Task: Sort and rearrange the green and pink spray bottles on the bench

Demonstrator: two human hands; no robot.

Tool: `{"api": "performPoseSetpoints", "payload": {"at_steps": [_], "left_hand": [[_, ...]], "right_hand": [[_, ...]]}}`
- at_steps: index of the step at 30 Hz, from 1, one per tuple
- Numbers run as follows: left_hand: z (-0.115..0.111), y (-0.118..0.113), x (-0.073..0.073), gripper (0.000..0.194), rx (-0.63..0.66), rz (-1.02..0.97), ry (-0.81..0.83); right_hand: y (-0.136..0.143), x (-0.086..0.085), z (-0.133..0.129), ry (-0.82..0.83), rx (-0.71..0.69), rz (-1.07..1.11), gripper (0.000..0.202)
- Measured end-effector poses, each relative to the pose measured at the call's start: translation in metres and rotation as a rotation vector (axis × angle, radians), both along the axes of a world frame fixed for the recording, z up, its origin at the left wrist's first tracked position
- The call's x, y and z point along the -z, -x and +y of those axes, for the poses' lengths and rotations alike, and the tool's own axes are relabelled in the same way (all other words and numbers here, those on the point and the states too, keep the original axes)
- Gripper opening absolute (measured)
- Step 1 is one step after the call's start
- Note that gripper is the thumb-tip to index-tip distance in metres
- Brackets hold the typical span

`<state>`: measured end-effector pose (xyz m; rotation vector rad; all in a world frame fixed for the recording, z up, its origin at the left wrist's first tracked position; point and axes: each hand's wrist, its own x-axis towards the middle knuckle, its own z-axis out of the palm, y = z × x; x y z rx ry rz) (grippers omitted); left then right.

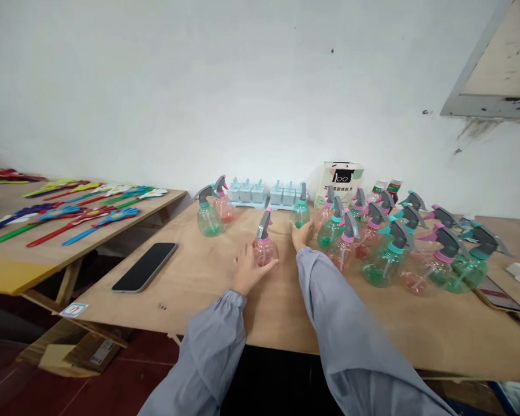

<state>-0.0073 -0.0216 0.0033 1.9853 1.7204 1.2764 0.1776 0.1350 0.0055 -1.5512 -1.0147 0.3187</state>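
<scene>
My left hand (248, 270) curves round the lower body of a pink spray bottle (264, 249), thumb in front, with the bottle upright on the wooden table. Farther back, my right hand (302, 233) grips a green spray bottle (300, 215) low on its body; part of that bottle is hidden behind the fingers. Beyond my left hand, another green spray bottle (209, 219) and a pink spray bottle (224, 205) stand side by side. Several more pink and green spray bottles, such as a green one (382, 268), crowd together to the right of my right hand.
Light blue popsicle moulds (247, 195) and a white box (338, 184) line the wall. A black phone (145, 267) lies on the left; another phone (500, 296) is at the right. Colourful hand-shaped clappers (99, 222) cover the left table. The wooden table's (208, 300) front edge is near me.
</scene>
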Motion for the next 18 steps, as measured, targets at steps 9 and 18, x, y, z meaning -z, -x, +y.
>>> {"api": "performPoseSetpoints", "payload": {"at_steps": [9,18], "left_hand": [[0.001,-0.005,0.001,0.079,0.049,-0.109,-0.009],[-0.01,-0.023,-0.005,0.076,-0.037,0.084,0.033]], "right_hand": [[0.012,0.001,-0.022,-0.001,-0.06,0.07,0.1],[0.03,-0.015,-0.107,-0.357,-0.826,0.007,0.083]]}}
